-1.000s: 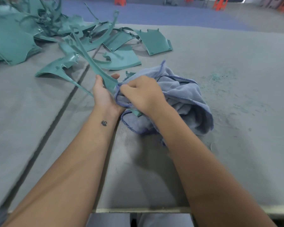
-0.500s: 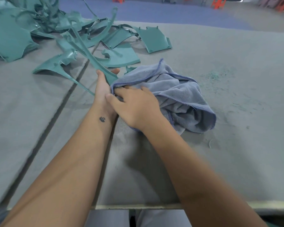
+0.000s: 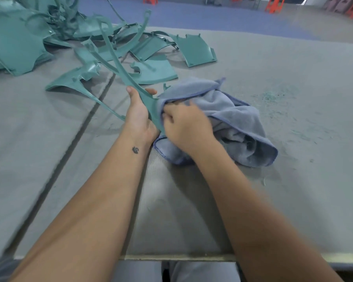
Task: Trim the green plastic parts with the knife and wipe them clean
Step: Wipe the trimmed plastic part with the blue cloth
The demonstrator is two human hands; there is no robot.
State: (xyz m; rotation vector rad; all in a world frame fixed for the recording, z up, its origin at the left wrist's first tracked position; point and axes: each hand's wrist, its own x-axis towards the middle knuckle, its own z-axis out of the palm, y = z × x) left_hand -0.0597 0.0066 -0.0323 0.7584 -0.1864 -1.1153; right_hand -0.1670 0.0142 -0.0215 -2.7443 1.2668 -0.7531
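Left hand: I see my left hand [image 3: 138,115] near the middle of the view, with the grip closed around a long green plastic part [image 3: 128,78]. The thumb lies on one side of the part and a fingertip shows on the other side.
Green plastic part: it is a thin curved strip that goes up and to the left from my left hand, above the tabletop [image 3: 293,139]. Its wide lower end is between my two hands, and the cloth covers a piece of it.
Right hand: my right hand [image 3: 186,125] is just beside the left one. Its fingers are curled and the grip holds a fold of the blue cloth [image 3: 232,119] against the lower end of the part.
Blue cloth: it is crumpled, and most of it lies on the tabletop to the right of my hands. One edge is lifted up to the part.
Pile of parts: many other green plastic pieces [image 3: 18,41] lie in a heap at the far left of the tabletop, and some flat curved panels [image 3: 196,49] lie behind the cloth.
Shavings: small green crumbs [image 3: 271,96] are scattered on the tabletop to the right of the cloth.
Knife: I cannot see it in this view.
Background: orange stools [image 3: 273,5] stand on the floor far behind the tabletop.
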